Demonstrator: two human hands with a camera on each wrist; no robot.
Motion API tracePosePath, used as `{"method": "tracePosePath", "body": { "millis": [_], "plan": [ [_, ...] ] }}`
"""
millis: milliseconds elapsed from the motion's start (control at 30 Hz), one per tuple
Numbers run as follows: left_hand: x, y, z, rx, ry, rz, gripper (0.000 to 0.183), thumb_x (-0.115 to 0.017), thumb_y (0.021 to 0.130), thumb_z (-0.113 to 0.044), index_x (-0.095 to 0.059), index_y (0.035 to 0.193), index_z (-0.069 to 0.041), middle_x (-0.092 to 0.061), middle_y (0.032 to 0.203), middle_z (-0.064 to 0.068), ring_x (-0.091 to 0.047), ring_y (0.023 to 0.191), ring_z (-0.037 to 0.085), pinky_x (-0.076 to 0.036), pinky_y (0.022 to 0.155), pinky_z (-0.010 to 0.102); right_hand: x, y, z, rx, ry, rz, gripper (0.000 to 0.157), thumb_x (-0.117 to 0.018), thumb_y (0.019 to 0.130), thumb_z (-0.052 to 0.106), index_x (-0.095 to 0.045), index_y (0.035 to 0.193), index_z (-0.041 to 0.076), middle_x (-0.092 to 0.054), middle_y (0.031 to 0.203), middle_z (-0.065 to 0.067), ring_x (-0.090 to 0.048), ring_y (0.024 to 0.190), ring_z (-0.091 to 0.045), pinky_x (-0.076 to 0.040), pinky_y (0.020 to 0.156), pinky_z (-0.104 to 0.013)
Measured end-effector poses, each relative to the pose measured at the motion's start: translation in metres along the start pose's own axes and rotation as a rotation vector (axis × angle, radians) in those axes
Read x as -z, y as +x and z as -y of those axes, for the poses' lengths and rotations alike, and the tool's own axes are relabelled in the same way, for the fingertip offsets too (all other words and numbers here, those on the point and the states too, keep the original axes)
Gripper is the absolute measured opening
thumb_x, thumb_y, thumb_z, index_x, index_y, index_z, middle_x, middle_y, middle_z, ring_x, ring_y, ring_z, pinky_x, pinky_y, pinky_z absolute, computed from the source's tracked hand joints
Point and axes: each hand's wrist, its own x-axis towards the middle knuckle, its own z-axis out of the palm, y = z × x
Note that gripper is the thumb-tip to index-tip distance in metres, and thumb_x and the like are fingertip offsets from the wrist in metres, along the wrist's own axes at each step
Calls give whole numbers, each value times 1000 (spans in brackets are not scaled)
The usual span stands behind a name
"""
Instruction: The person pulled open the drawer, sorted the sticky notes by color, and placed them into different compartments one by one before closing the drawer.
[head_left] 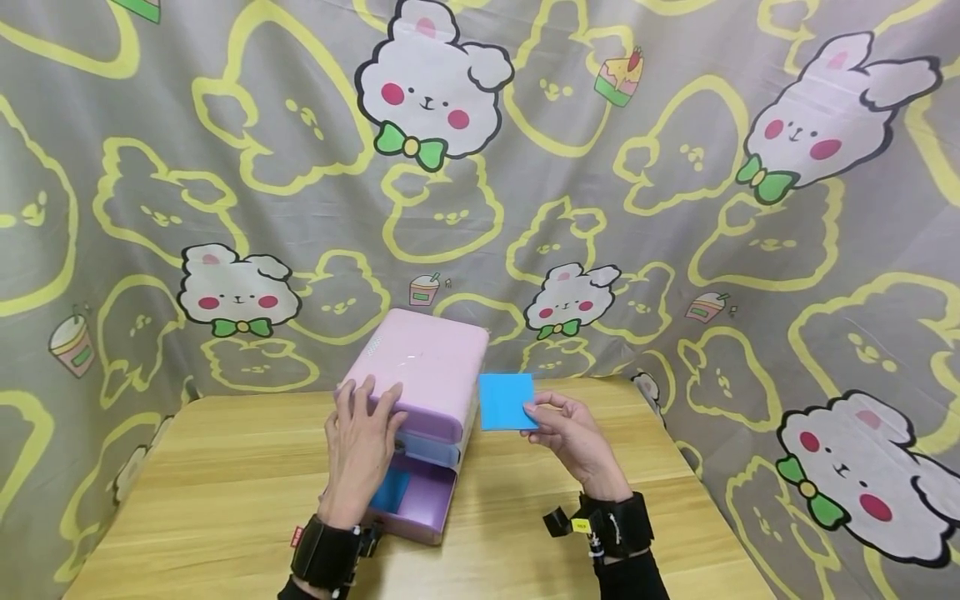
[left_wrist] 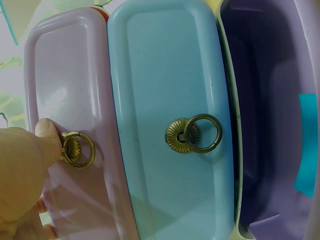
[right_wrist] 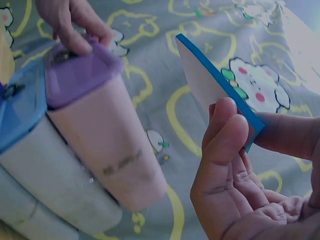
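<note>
A small drawer cabinet (head_left: 420, 367) stands on the table, pink on top, with its bottom purple drawer (head_left: 427, 500) pulled out. Something flat and blue (head_left: 390, 490) lies in that drawer. My left hand (head_left: 360, 450) rests on the cabinet's upper front edge, fingers spread over the top. Its thumb (left_wrist: 47, 142) touches the top drawer front beside a brass ring pull (left_wrist: 80, 150). To the right of the cabinet, my right hand (head_left: 573, 437) pinches a pad of blue sticky notes (head_left: 504, 402) between thumb and fingers, its pale back facing the right wrist camera.
The middle blue drawer (left_wrist: 170, 75) is closed and has its own ring pull (left_wrist: 205, 132). A wooden table (head_left: 225, 467) carries the cabinet. Behind and beside it hangs a grey curtain (head_left: 465, 200) printed with cartoon rabbits.
</note>
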Motion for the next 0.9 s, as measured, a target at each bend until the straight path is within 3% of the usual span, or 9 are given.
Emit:
{"method": "tracePosePath", "body": {
  "millis": [400,900],
  "plan": [
    [0,0,-1,4,7,0,38,-62,99,-32,-60,136,-21,-48,147,23,-32,143,45,-40,97,73,-27,-8,-9,-12,10,102,8,-66,98,11,-59,101,9,-74,81,4,-70,70,-7,-56,63,-17],
    [1,0,-2,3,12,13,40,-63,99,-30,-59,137,-20,-46,148,23,-31,143,46,-41,97,74,-49,-8,-41,-27,46,208,13,-72,93,10,-59,93,12,-71,80,6,-69,71,-7,-60,67,-21]
  ]
}}
